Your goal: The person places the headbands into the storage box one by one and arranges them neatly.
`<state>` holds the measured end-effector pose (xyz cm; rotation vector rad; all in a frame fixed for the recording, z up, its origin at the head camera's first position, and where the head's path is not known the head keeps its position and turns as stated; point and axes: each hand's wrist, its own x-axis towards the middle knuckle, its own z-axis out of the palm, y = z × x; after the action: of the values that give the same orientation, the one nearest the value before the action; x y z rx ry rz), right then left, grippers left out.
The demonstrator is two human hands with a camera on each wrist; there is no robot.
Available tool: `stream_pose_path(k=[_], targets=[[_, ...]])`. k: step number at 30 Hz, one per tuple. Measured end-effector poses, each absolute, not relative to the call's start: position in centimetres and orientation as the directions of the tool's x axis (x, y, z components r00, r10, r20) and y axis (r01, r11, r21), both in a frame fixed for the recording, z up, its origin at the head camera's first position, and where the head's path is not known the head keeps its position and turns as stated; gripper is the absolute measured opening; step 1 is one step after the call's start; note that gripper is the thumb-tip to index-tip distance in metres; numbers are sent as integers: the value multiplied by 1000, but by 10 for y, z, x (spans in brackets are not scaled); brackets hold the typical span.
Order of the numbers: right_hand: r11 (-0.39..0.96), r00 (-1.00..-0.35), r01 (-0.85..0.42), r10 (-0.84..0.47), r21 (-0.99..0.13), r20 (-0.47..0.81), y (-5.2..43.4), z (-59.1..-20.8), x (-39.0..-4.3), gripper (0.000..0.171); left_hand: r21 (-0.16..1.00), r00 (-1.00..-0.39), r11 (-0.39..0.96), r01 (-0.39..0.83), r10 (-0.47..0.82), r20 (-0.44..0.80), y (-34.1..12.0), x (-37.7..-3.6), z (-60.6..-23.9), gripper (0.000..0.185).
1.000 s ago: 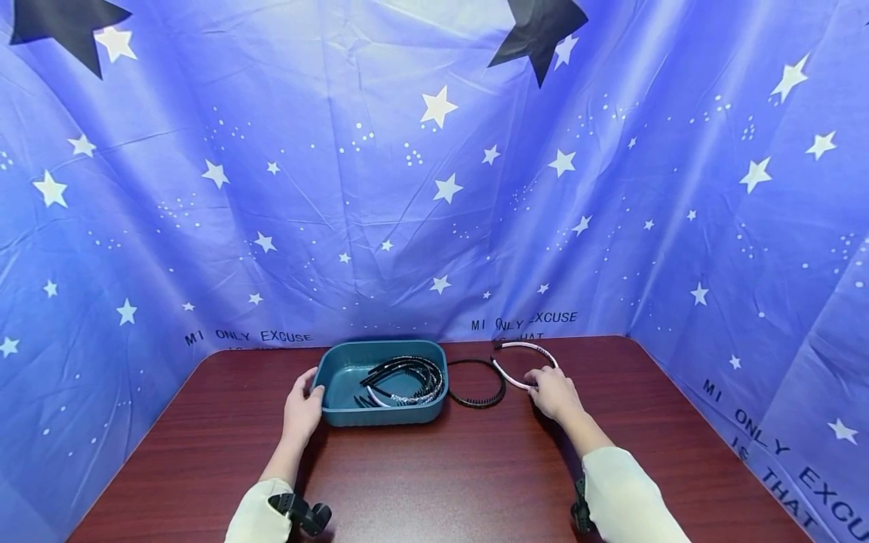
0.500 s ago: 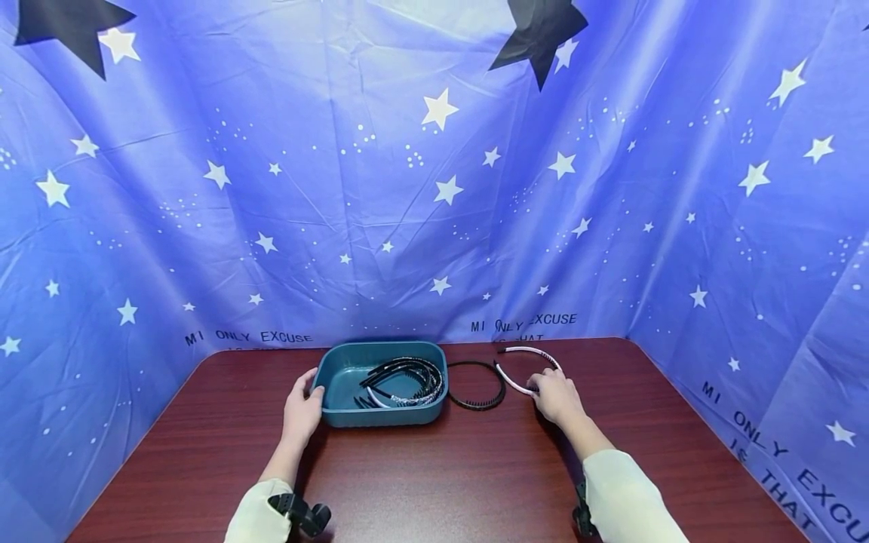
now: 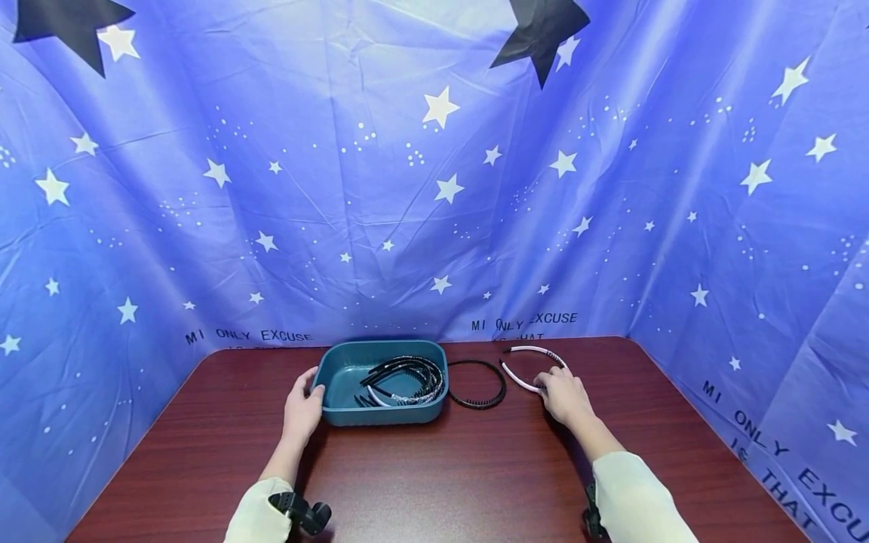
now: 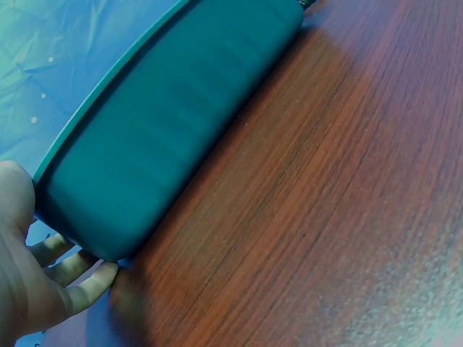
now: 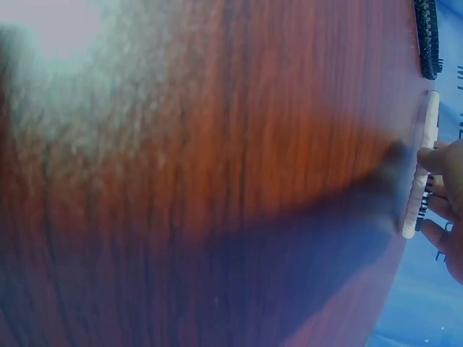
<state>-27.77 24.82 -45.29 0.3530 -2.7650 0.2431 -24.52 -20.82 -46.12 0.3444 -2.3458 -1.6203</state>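
At its left end, my left hand [image 3: 302,407] grips a teal plastic basin [image 3: 383,416]. In the left wrist view the thumb is up at the rim while the other fingers [image 4: 92,288] lie against the basin's end wall. Several headbands [image 3: 429,373], mostly black with one partly white, lie in the basin's right half. My right hand [image 3: 566,396] pinches a white headband [image 3: 521,382] with dark comb teeth by its curved middle, its open ends pointing left. Between it and the basin, a black toothed headband [image 3: 480,407] lies on the table.
The dark red wooden table [image 3: 421,483] reaches back to a blue star-printed curtain [image 3: 380,188], which also hangs on both sides. A black strap device [image 3: 302,513] sits on the left forearm, and another [image 3: 592,516] on the right.
My right hand has shifted a little to the right, drawing the white headband with it, away from the black one. The left hand and the basin have stayed in place.
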Motion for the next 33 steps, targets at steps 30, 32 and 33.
stream_pose_path(k=[30,32,33], targets=[[934,-863,-347,-283,-83,417,246,-442,-272,11,938,-933,346,-31,-346,97,-207,-245,-460,44],[933,-861,-350,-286,-81,421,247,-442,-272,11,938,-934,344,-33,-344,94,-207,-244,-460,44],[933,-859,-352,-288,-79,423,247,-442,-272,11,938,-935,346,-35,-344,92,-207,-245,-460,44]])
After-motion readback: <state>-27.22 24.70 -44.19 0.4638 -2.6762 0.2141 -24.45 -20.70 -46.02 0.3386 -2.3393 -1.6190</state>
